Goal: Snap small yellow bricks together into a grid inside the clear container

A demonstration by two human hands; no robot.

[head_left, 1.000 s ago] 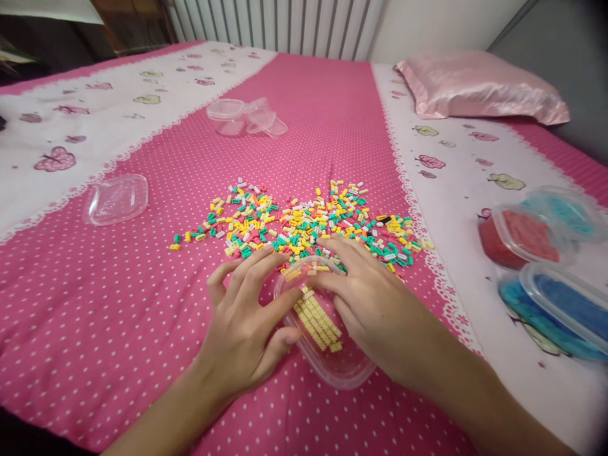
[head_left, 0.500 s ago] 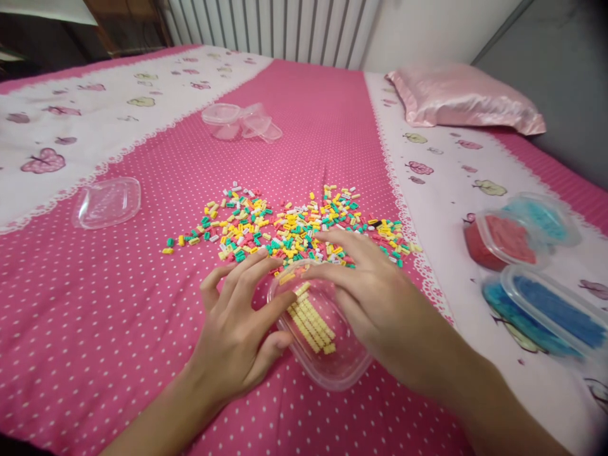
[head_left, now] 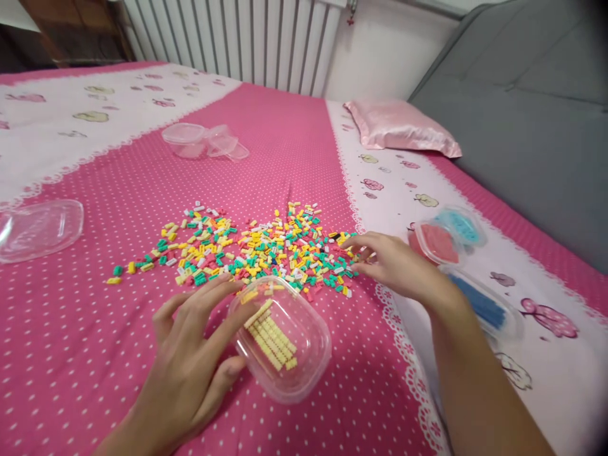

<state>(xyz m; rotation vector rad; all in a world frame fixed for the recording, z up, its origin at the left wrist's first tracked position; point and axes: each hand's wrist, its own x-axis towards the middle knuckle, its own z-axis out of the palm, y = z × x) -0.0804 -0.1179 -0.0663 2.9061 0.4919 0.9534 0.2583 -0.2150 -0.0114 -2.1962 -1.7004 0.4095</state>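
A clear plastic container [head_left: 308, 348] sits on the bedspread in front of me. Inside it, small pale-yellow building bricks [head_left: 273, 339] lie in neat joined rows, with a few loose ones at the far end. My left hand [head_left: 199, 354] grips the container's left rim, index finger over the edge and thumb outside. At the right end of a loose pile of small bricks [head_left: 266, 244], in yellow, green, white and pink, is my right hand [head_left: 389, 263]. Its fingers are apart and I see nothing in them.
On the right stand containers of red bricks [head_left: 437, 242], light-blue bricks [head_left: 460, 227] and dark-blue bricks [head_left: 477, 301]. A clear lid [head_left: 42, 229] lies at the left. Farther back are clear containers [head_left: 185, 136] and a pink pillow [head_left: 399, 126]. A grey headboard [head_left: 517, 95] borders the right.
My right hand has left the container and moved right to the edge of the brick pile. My left hand stays at the container. The whole view has swung toward the right.
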